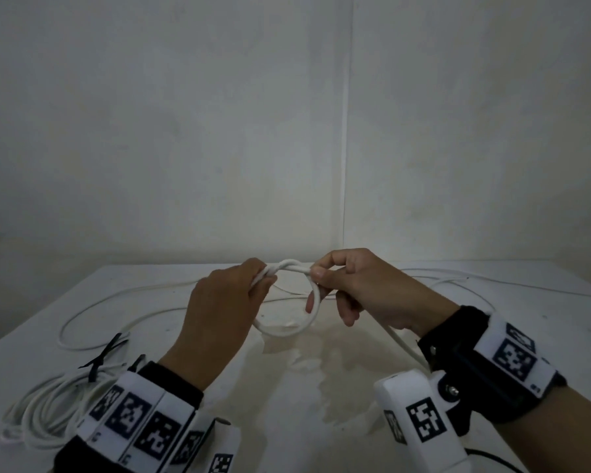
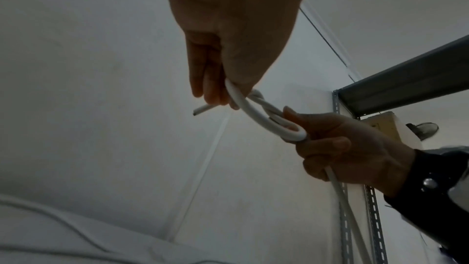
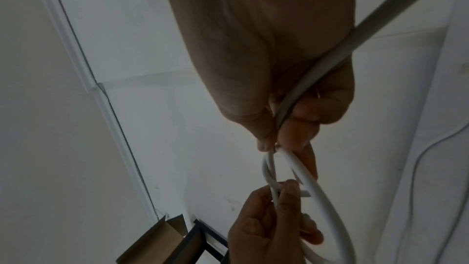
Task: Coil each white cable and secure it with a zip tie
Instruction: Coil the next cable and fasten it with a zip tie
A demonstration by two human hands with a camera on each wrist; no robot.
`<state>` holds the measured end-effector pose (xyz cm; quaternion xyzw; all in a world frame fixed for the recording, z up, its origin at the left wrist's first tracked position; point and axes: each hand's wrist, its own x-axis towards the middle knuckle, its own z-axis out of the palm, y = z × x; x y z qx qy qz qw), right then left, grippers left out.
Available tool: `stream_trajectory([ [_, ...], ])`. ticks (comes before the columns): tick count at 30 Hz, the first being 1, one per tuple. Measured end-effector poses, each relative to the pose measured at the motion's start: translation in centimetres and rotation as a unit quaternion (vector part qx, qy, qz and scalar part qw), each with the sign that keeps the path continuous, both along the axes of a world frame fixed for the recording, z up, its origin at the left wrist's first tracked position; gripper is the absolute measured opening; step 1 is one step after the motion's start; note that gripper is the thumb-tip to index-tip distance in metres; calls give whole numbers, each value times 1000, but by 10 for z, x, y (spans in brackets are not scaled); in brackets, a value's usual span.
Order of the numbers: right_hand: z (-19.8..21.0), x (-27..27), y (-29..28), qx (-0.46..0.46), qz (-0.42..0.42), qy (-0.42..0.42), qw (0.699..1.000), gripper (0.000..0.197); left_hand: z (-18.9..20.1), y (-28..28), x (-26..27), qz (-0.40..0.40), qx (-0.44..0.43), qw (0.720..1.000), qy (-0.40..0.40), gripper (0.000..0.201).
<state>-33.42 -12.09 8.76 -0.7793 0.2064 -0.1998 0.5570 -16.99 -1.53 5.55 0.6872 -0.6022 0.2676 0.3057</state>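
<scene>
A white cable [image 1: 289,331] is bent into a small loop, held in the air over the table between both hands. My left hand [image 1: 263,275] grips the loop's left side where the strands cross. My right hand [image 1: 316,272] pinches the crossing from the right, and the cable's long part runs through its palm toward my wrist. In the left wrist view my left hand [image 2: 220,97] holds the cable [image 2: 256,113] with its cut end [image 2: 203,110] sticking out. In the right wrist view my right hand [image 3: 276,144] pinches the twisted cable [image 3: 307,170].
A coiled white cable bundle [image 1: 45,407] lies at the table's near left with black zip ties [image 1: 104,353] on and beside it. Loose cable [image 1: 93,312] trails over the white table [image 1: 321,411]. A thin cable [image 1: 492,281] runs at the far right. A wall stands behind.
</scene>
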Motion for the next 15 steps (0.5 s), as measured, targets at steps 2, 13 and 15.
stream_trajectory([
  [2,0,-1,-2,-4,-4,0,1000,16,-2,-1,2,-1,-10,1000,-29,33],
  [13,3,-5,-7,-56,-23,6,998,20,4,4,-19,-188,81,923,325,41],
  [15,3,-7,-8,-76,-37,6,996,21,2,7,-19,-170,108,941,272,48],
])
